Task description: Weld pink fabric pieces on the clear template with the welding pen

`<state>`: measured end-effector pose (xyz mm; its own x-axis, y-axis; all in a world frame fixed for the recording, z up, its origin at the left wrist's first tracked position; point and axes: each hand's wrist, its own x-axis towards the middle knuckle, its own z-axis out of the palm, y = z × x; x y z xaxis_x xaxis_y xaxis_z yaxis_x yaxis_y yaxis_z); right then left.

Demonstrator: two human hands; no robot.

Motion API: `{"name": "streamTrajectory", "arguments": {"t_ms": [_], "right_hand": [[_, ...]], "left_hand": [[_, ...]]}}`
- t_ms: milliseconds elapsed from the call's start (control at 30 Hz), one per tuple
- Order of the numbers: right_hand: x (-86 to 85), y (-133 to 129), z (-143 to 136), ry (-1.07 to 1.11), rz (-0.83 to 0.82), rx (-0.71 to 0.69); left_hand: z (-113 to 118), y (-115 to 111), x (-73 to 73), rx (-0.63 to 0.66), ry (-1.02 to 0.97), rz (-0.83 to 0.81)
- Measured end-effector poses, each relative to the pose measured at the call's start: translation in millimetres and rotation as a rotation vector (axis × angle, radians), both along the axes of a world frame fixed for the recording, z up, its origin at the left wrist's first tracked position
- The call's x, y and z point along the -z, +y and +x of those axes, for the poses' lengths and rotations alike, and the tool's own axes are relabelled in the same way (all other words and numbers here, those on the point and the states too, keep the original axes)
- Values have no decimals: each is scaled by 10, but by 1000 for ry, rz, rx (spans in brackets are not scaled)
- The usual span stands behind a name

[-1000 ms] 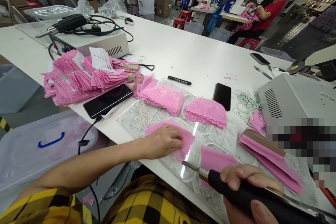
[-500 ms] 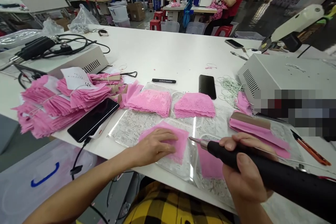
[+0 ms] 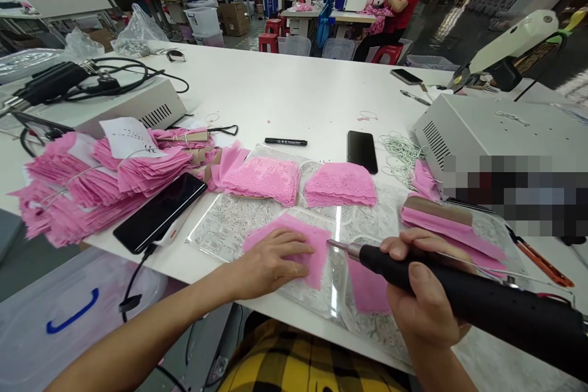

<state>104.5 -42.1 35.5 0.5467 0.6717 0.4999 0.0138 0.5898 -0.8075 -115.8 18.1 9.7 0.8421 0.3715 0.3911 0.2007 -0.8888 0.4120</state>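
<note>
My left hand (image 3: 275, 260) lies palm down with its fingers spread on a thin pink fabric piece (image 3: 316, 248), pressing it against a clear sheet. In my right hand (image 3: 427, 294) is a thick black wand-shaped tool (image 3: 478, 294) with a cable and a narrow metal tip. That tip meets the right edge of the fabric piece near its top corner; I cannot tell whether it presses down. Below the tool, partly hidden by it and my right hand, lies a second pink fabric piece (image 3: 366, 288). Two stacks of pink lace pieces, a left one (image 3: 261, 180) and a right one (image 3: 340, 184), sit just beyond.
Tied pink bundles (image 3: 101, 177) and a large phone (image 3: 160, 211) are at left. A marker (image 3: 285, 142) and a smaller phone (image 3: 362, 152) lie behind the stacks. At right are a grey metal box (image 3: 505, 135), tangled thread (image 3: 399, 156) and an orange cutter (image 3: 544, 260).
The tool's tip has shifted slightly left, onto the fabric piece's edge. My left hand stays on the fabric, almost unmoved. The whole view has shifted a little.
</note>
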Motion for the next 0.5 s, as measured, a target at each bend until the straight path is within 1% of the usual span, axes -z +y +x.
{"name": "streamTrajectory", "arguments": {"t_ms": [167, 300, 400, 500], "right_hand": [[14, 22, 8, 0, 11, -12], [-23, 0, 45, 21, -12, 18], [-67, -75, 86, 28, -32, 37], [-117, -204, 112, 9, -60, -26]], "left_hand": [[14, -16, 9, 3, -7, 25], [5, -32, 25, 4, -5, 29], [-7, -41, 26, 9, -4, 34], [-13, -46, 21, 18, -13, 44]]}}
